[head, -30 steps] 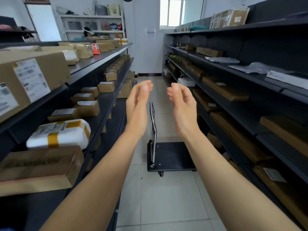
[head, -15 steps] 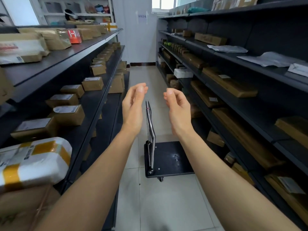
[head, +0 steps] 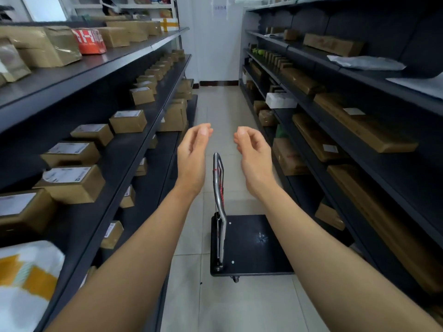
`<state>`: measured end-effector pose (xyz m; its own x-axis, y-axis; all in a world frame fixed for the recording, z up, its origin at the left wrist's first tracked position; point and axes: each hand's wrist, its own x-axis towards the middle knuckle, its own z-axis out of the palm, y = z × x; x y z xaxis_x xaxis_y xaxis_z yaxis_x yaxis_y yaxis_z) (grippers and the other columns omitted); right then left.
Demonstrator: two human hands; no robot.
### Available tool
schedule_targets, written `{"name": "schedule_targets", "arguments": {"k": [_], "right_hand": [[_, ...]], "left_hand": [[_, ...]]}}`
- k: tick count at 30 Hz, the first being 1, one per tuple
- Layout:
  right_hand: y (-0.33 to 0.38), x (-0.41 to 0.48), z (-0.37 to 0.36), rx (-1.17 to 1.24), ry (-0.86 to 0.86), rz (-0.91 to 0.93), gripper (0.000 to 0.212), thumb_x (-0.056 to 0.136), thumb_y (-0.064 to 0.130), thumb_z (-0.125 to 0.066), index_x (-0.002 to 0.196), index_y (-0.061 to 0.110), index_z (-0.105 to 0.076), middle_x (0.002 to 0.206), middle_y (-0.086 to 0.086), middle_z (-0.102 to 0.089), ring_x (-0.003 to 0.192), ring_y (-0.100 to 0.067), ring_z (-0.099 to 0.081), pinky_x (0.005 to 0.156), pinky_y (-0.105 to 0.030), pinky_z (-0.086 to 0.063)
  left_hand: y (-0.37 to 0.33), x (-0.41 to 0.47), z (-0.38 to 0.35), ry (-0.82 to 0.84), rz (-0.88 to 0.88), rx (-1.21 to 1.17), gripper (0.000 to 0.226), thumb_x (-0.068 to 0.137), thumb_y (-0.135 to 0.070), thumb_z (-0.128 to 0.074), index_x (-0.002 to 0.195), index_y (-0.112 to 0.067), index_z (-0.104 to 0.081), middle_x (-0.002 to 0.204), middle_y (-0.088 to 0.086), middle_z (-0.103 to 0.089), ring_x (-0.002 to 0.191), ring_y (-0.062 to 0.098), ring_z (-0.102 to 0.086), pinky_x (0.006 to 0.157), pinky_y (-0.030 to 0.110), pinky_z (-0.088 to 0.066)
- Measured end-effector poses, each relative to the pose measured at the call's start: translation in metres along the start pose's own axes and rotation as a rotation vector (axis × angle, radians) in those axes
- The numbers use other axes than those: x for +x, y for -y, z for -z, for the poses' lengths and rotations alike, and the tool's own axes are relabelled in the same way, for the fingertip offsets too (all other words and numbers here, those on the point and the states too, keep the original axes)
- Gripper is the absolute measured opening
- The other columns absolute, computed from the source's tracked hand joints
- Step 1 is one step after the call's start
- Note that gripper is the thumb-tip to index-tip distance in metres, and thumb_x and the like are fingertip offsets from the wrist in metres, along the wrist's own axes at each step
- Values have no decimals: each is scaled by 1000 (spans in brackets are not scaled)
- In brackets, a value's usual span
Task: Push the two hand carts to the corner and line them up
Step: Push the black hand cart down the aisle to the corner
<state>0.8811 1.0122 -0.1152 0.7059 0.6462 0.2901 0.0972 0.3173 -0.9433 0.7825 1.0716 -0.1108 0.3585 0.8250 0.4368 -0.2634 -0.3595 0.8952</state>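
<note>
Platform hand cart: rigid, free-rolling, likely light; grasp steel handle between empty, half-curled left hand and right hand.

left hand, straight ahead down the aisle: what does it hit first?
Probably nothing near: the left hand points down the open floor toward the far wall. The cart handle sits lower right; depth unclear.

1. Two forearms, bare from elbow to wrist, with no sleeves showing.
2. The left hand wears no glove, ring or watch.
3. The right hand is equally unadorned.
</note>
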Motion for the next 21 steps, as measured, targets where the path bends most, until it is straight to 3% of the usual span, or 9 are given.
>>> {"name": "schedule_targets", "arguments": {"k": [8, 12, 16, 21], "right_hand": [[-61, 61, -13, -47, 37, -120, 16, 96, 25, -54, 107, 15, -59, 94, 9, -61, 91, -1, -58, 80, -14, -46], [-99, 85, -22, -77, 2, -180, 14, 96, 27, -55, 104, 18, -60, 94, 9, -62, 91, -2, -58, 79, -15, -46], [-138, 109, -35, -100, -21, -244, 13, 96, 24, -55, 103, 15, -60, 93, 8, -62, 87, -1, -58, 71, -10, -48], [-188, 136, -48, -179, -34, -353, 17, 96, 18, -54, 109, 8, -59, 95, 6, -62, 86, -1, -59, 72, -7, -49]], "left_hand": [[77, 53, -3, 44, 117, 87, 28, 100, -26, -44, 115, -9, -60, 107, -2, -63, 101, 0, -58, 90, 9, -45], [119, 79, 0, 91, 190, 109, 21, 99, -30, -45, 109, -18, -60, 99, -11, -62, 95, -5, -58, 86, 12, -45], [162, 107, 4, 161, 236, 145, 14, 99, -28, -45, 97, -26, -58, 93, -12, -62, 82, -16, -57, 77, 3, -43], [222, 136, 13, 276, 348, 226, 13, 99, -29, -45, 100, -29, -58, 97, -16, -61, 94, -7, -56, 85, 14, -42]]}}
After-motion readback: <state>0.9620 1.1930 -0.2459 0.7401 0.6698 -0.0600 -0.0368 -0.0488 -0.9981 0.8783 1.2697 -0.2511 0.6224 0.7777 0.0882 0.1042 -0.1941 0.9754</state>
